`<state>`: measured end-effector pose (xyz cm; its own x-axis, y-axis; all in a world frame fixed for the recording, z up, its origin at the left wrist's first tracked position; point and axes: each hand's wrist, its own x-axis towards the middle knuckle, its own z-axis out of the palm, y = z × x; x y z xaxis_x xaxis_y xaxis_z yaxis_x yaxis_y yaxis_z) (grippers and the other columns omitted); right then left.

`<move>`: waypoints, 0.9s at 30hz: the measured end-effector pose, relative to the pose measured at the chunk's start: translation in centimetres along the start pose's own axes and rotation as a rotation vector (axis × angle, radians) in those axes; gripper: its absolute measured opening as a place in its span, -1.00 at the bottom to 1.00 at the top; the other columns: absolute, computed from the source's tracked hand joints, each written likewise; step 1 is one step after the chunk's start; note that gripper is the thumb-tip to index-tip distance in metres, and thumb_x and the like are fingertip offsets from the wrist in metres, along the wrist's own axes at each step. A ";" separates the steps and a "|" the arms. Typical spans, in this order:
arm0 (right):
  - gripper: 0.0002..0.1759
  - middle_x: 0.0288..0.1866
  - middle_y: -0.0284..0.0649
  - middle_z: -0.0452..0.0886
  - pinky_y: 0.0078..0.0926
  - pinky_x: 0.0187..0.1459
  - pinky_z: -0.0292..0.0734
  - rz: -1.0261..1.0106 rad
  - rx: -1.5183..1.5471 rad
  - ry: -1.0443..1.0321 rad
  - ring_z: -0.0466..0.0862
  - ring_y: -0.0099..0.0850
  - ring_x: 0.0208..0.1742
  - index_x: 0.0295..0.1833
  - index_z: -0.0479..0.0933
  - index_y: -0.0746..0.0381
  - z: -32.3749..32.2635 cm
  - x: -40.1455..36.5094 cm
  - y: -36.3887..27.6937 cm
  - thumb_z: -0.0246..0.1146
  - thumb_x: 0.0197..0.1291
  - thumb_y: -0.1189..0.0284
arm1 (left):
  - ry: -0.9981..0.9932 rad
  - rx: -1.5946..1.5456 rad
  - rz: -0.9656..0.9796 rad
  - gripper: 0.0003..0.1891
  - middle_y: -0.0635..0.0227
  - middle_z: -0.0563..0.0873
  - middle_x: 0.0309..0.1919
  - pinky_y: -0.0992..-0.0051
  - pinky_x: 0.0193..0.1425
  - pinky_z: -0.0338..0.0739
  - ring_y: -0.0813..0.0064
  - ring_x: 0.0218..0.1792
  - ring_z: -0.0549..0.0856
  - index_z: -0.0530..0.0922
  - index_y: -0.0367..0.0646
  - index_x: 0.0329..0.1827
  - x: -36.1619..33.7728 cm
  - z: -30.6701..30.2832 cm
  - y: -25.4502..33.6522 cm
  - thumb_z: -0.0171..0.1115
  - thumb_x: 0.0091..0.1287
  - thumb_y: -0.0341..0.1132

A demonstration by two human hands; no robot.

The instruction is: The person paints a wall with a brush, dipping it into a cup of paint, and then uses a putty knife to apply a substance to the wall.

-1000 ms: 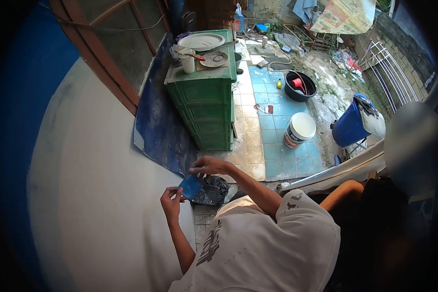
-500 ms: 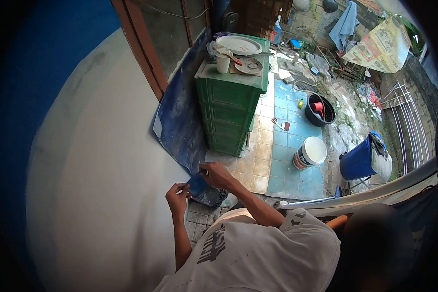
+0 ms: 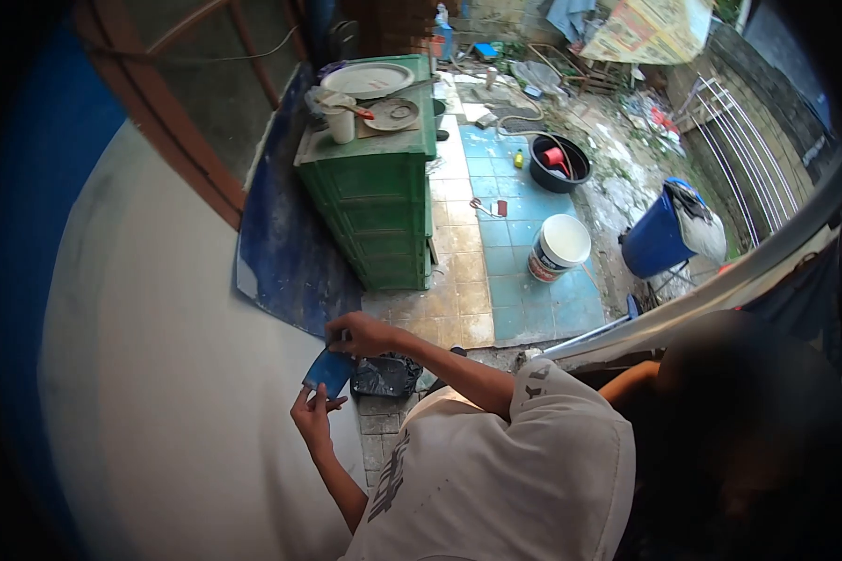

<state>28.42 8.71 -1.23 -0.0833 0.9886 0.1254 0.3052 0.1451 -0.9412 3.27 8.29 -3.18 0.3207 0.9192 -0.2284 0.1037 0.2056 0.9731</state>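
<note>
A small, flat blue rectangular piece [image 3: 330,371] is held between my two hands beside the wall; its exact kind does not show clearly. My left hand [image 3: 314,416] pinches its lower edge between thumb and fingers. At its upper end, my right hand [image 3: 360,335] has its fingers closed on it. To the left and below stretches the wall [image 3: 178,374], its pale coat bordered by blue paint. Just right of the piece, a black plastic bag or lined tray [image 3: 388,376] lies low near the paving.
A green drawer cabinet [image 3: 365,206] carries plates, a cup and a red-handled brush. Behind it leans a dark blue panel [image 3: 295,224]. A white bucket [image 3: 561,245], black basin [image 3: 571,173] and blue bin [image 3: 660,234] stand right. Another person [image 3: 631,381] is close on the right.
The view has swung so that the yard and cabinet sit further left and higher. My hands have tilted the blue piece, showing more of its flat face; both still hold it.
</note>
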 end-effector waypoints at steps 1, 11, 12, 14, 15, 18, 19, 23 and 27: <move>-0.87 -0.28 -0.15 0.75 -0.31 -0.31 0.73 0.015 -0.001 0.041 0.78 -0.32 -0.33 -0.10 0.66 0.34 0.1 0.0 0.2 0.37 0.28 0.52 | 0.010 0.017 0.014 -0.54 0.07 0.82 -0.26 0.48 -0.33 0.67 0.24 -0.40 0.87 0.55 -0.51 0.30 -0.1 0.0 0.0 0.32 0.54 -0.26; -0.84 -0.21 -0.09 0.76 -0.34 -0.37 0.75 0.118 0.136 -0.136 0.79 -0.28 -0.32 -0.07 0.66 0.37 0.1 0.6 -1.6 0.35 0.31 0.51 | 0.034 0.066 0.056 -0.50 0.01 0.82 -0.22 0.47 -0.35 0.72 0.27 -0.46 0.85 0.56 -0.57 0.29 -0.6 -1.4 0.6 0.36 0.51 -0.27; -0.83 -0.20 -0.09 0.76 -0.35 -0.39 0.76 0.150 0.147 -0.150 0.79 -0.27 -0.33 -0.06 0.65 0.38 0.0 0.6 -1.9 0.34 0.33 0.50 | 0.036 0.065 0.057 -0.50 0.01 0.82 -0.22 0.47 -0.35 0.72 0.27 -0.46 0.85 0.56 -0.57 0.29 -0.7 -1.2 0.8 0.36 0.51 -0.27; -0.82 -0.19 -0.08 0.76 -0.36 -0.39 0.76 0.163 0.140 -0.164 0.80 -0.27 -0.34 -0.05 0.65 0.38 -0.1 0.5 -1.8 0.34 0.34 0.49 | 0.044 0.063 0.058 -0.50 0.02 0.82 -0.23 0.47 -0.34 0.72 0.28 -0.47 0.85 0.56 -0.57 0.30 -0.8 -0.9 1.0 0.35 0.51 -0.26; -0.81 -0.18 -0.07 0.76 -0.36 -0.39 0.76 0.178 0.134 -0.174 0.80 -0.27 -0.34 -0.04 0.64 0.39 -0.2 0.5 -1.7 0.34 0.35 0.48 | 0.047 0.060 0.059 -0.50 0.02 0.82 -0.23 0.47 -0.34 0.72 0.28 -0.47 0.85 0.56 -0.57 0.30 -0.9 -0.9 0.9 0.35 0.51 -0.26; -0.79 -0.16 -0.07 0.77 -0.35 -0.38 0.75 0.212 0.092 -0.204 0.81 -0.27 -0.33 -0.02 0.64 0.37 0.1 1.0 -0.6 0.35 0.35 0.45 | 0.039 0.056 0.051 -0.50 0.03 0.82 -0.24 0.48 -0.35 0.71 0.29 -0.47 0.84 0.56 -0.56 0.31 -0.9 -0.9 0.3 0.35 0.52 -0.25; -0.79 -0.16 -0.07 0.77 -0.35 -0.38 0.75 0.210 0.086 -0.206 0.81 -0.27 -0.33 -0.02 0.64 0.37 0.0 1.3 -0.5 0.35 0.35 0.45 | 0.031 0.054 0.044 -0.50 0.03 0.82 -0.23 0.48 -0.35 0.71 0.29 -0.47 0.84 0.56 -0.55 0.31 -0.8 -1.0 0.0 0.35 0.52 -0.25; -0.79 -0.11 0.06 0.76 -0.27 -0.34 0.88 0.209 -0.042 -0.405 0.86 -0.16 -0.21 -0.01 0.58 0.46 1.3 4.2 2.8 0.28 0.37 0.51 | 0.008 0.064 0.037 -0.50 0.02 0.83 -0.22 0.49 -0.35 0.71 0.30 -0.48 0.84 0.56 -0.53 0.32 -0.9 -1.6 -0.6 0.34 0.52 -0.25; -0.82 -0.15 0.07 0.78 -0.28 -0.28 0.87 0.226 -0.161 -0.528 0.87 -0.17 -0.20 -0.06 0.58 0.43 0.8 5.0 -0.5 0.27 0.36 0.51 | 0.026 0.086 0.039 -0.50 0.01 0.82 -0.23 0.50 -0.36 0.72 0.29 -0.48 0.84 0.55 -0.54 0.32 -0.9 -2.5 -0.5 0.34 0.53 -0.25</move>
<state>27.05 13.56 -0.35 -0.4472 0.8479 -0.2846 0.5069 -0.0219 -0.8617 0.59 8.24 -3.42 0.3020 0.9345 -0.1882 0.1724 0.1407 0.9749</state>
